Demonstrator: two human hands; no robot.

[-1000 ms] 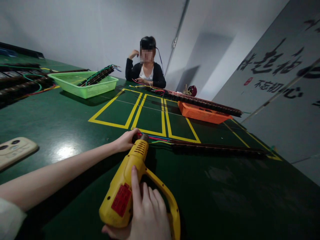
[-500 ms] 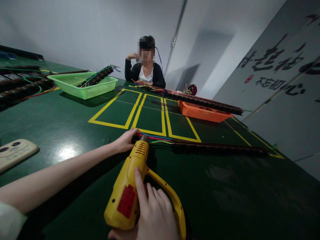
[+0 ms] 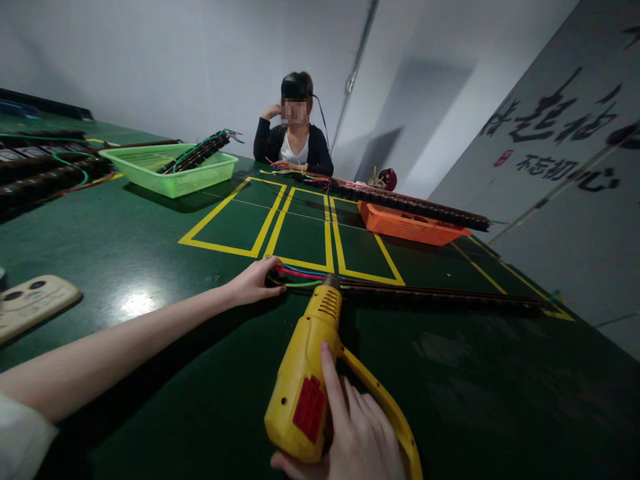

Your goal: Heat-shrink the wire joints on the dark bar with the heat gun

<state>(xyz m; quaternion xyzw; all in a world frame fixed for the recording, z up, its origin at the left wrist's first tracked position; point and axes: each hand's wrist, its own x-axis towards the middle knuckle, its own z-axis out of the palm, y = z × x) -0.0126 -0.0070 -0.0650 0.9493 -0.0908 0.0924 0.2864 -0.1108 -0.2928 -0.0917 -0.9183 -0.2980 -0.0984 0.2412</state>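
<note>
My right hand [image 3: 353, 430] grips a yellow heat gun [image 3: 310, 380] with a red label, its nozzle close to where coloured wires [image 3: 300, 275] join a long dark strip [image 3: 440, 297] lying on the green table [image 3: 150, 267]. My left hand [image 3: 255, 280] reaches across and pinches the red, blue and green wire ends flat against the table, just left of the nozzle.
A green basket [image 3: 170, 170] with wired strips stands at the back left, an orange tray [image 3: 407, 227] under another long strip at the back right. A person sits at the far end. A phone [image 3: 30, 303] lies at the left. More strips lie at the far left. Yellow tape boxes mark the middle.
The heat gun in my right hand has shifted to the right along the wires, toward the strip's end. My left hand stays on the wire ends.
</note>
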